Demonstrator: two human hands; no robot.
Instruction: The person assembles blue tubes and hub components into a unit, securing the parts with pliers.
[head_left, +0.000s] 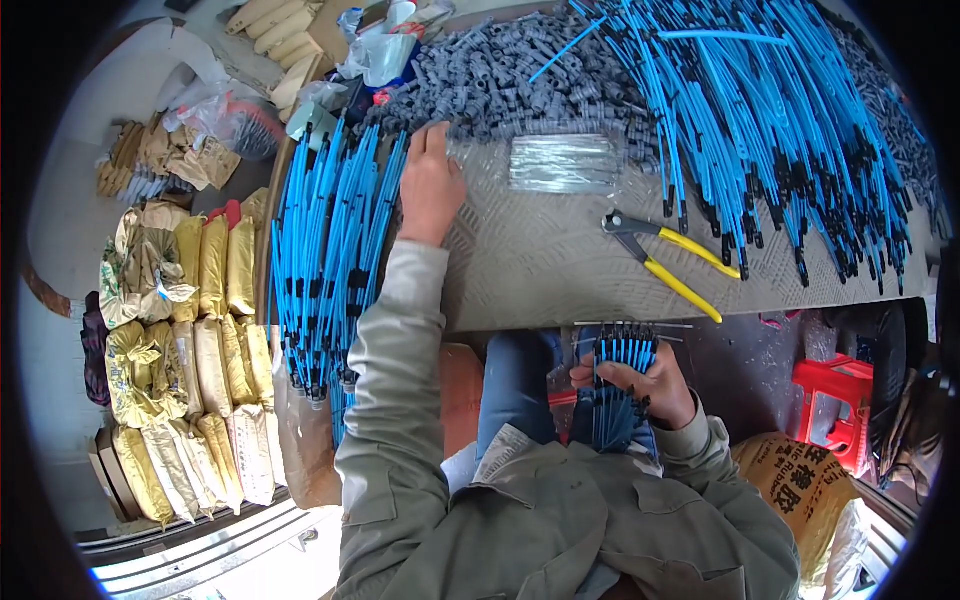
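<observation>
In front of my lap my right hand (655, 380) is closed round a bundle of thin blue rods with black ends (625, 360). Thin metal wires or rods (600, 324) lie across the bundle's top. My left hand (432, 190) is stretched over the table, fingers pointing forward and nothing visible in them. It is beside a pile of similar blue rods (330, 230) on the left, just short of a heap of grey ribbed plastic pieces (500, 75). Its fingertips are only partly visible.
Yellow-handled pliers (670, 262) and a packet of silvery wires (564, 163) lie on the table (520, 260). A large pile of blue rods (750, 120) covers the right side. Yellow sacks (210, 360) stack at left. A red stool (835, 400) and brown sack (800, 490) stand right.
</observation>
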